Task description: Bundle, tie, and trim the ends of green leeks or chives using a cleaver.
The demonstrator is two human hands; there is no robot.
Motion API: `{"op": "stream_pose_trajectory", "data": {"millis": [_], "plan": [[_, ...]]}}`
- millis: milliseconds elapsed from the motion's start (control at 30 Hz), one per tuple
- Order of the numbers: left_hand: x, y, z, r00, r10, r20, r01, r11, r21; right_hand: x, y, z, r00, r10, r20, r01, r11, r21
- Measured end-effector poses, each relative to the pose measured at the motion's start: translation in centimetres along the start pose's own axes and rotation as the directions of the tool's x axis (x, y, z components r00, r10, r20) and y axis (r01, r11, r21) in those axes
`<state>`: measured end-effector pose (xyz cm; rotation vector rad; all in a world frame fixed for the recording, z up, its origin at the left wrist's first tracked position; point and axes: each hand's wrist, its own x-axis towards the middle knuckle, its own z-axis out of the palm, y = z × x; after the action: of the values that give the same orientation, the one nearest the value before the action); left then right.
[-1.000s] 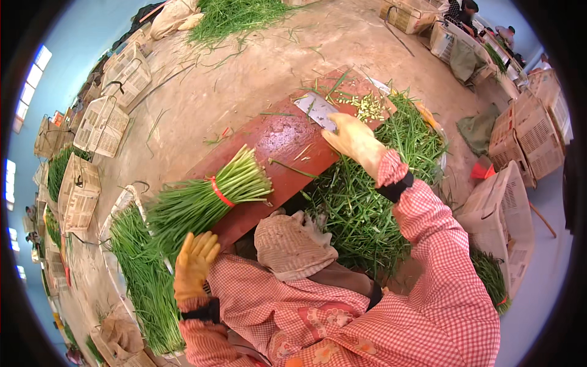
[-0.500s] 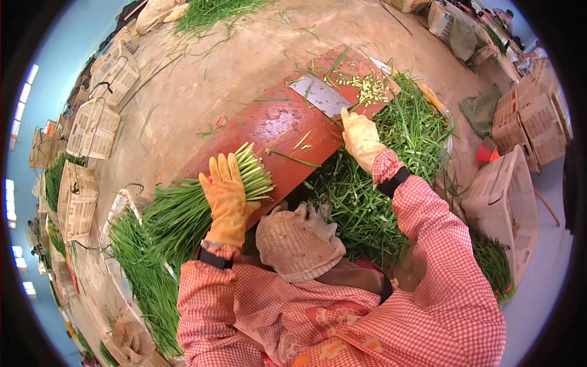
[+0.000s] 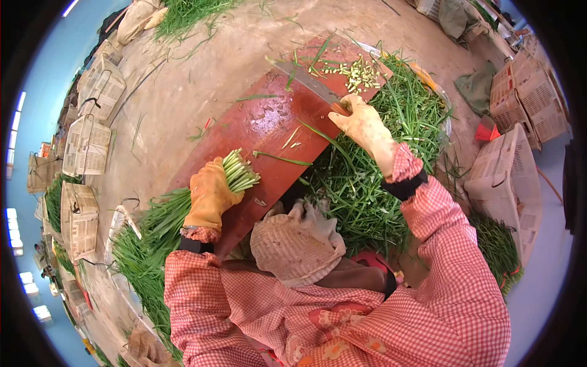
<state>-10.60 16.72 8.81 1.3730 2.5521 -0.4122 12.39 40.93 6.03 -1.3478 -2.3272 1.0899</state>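
The left hand (image 3: 210, 197), in an orange glove, is now clamping around a bundle of green stalks (image 3: 183, 211) near its cut ends, which are lying on the near left edge of the red cutting board (image 3: 269, 125). A second ago this hand was hanging low, clear of the bundle; half a second ago it was coming down onto it. So the bundle has been taken in hand and its pale ends are pointing out over the board.

The right hand (image 3: 365, 128), in a paler glove, is closing around the handle of a cleaver (image 3: 309, 82), whose flat blade is lying on the far part of the board. It was resting near the blade in both earlier views; now it is gripping the handle. With one hand on the stalks and the other on the blade, the work seems to be moving toward a fresh cut.

A small heap of chopped stalk ends (image 3: 358, 73) is lying at the board's far right corner. A broad pile of loose greens (image 3: 379, 177) is spreading along the board's right edge. White plastic baskets (image 3: 85, 147) are standing on the concrete floor (image 3: 183, 85) to the left.
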Motion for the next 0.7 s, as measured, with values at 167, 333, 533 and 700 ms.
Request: {"op": "stream_pose_trajectory", "data": {"millis": [167, 333, 533, 700], "plan": [[0.4, 0.3, 0.4, 0.976, -0.02, -0.217, -0.083, 0.887, -0.454, -4.1, 2.1, 2.2, 0.996, -0.092, 0.004, 0.089, 0.964, 0.251], [1.1, 1.6, 1.2, 0.999, -0.026, -0.032, 0.015, 0.954, -0.299, -9.1, 2.8, 5.2, 0.68, -0.733, -0.009, 0.65, 0.608, -0.456], [0.9, 1.6, 1.4, 0.998, -0.014, -0.067, -0.004, 0.965, -0.261, -16.0, -1.6, 8.3, 0.904, -0.427, 0.003, 0.418, 0.888, 0.19], [0.5, 1.8, 0.7, 0.999, -0.038, -0.033, 0.023, 0.926, -0.376, -17.2, -1.8, 11.7, 0.923, -0.375, 0.08, 0.362, 0.922, 0.138]]}}
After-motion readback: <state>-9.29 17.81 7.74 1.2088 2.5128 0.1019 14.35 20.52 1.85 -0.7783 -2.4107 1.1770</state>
